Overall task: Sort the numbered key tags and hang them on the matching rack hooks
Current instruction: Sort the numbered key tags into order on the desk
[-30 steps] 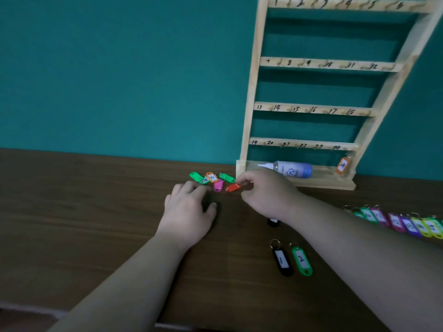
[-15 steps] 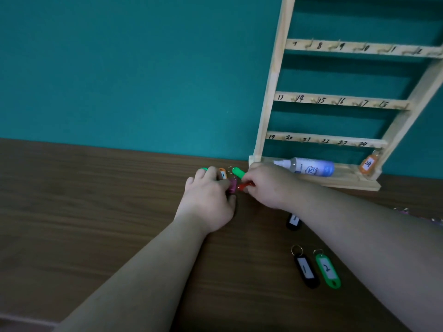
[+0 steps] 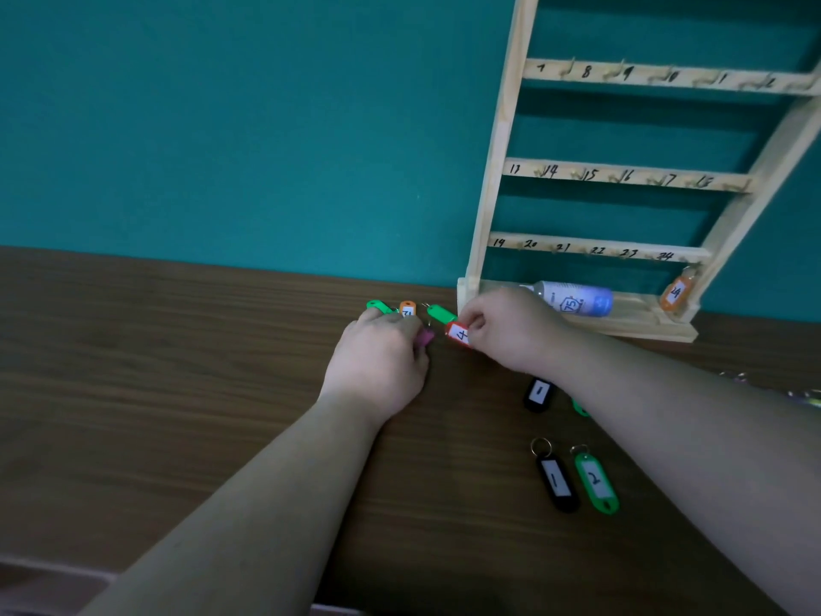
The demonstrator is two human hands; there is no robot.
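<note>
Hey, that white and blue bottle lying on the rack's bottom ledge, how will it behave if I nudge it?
The bottle lies on its side and looks round, so a nudge would probably roll it across the ledge. It lies lengthwise, so it might reach the front edge quickly. Smooth plastic, likely light, perhaps slippery.

My left hand [image 3: 377, 366] covers most of a pink plastic key tag [image 3: 425, 338]. My right forearm hides nearly all of a green plastic key tag [image 3: 579, 407], right of centre.

Glossy plastic tags [image 3: 596, 482], bare wood rack [image 3: 486, 202]
</note>
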